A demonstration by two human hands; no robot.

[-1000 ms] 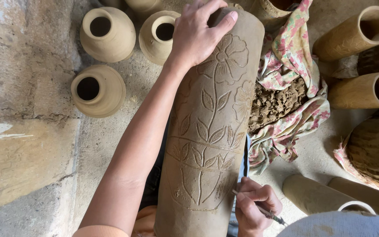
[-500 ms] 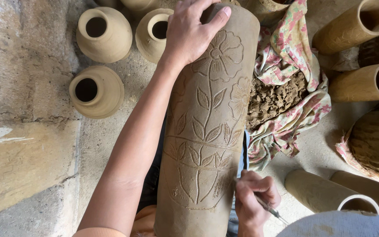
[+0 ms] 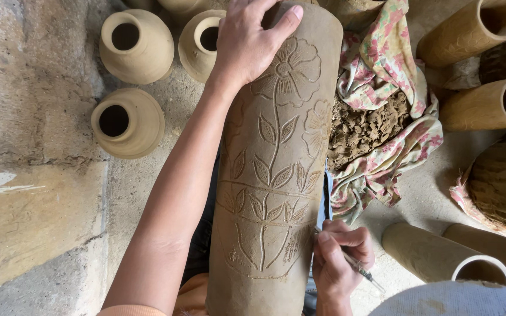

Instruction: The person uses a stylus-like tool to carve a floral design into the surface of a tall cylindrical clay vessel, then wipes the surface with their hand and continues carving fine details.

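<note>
A tall unfired clay cylinder vase (image 3: 273,175) lies lengthwise on my lap, carved with a flower, stem and leaf pattern. My left hand (image 3: 247,41) grips its far rim, thumb across the top edge, steadying it. My right hand (image 3: 338,257) rests at the vase's lower right side and holds a thin metal carving tool (image 3: 361,270) like a pen, its tip against the clay near the lower leaf carving.
Three small round clay pots (image 3: 127,123) stand on the concrete floor at upper left. A floral cloth (image 3: 390,140) holds a lump of raw clay (image 3: 364,126) to the right. Plain clay cylinders (image 3: 487,105) lie at right and lower right.
My right hand has shifted slightly up along the vase's lower right edge with the tool. My left hand keeps its grip on the rim.
</note>
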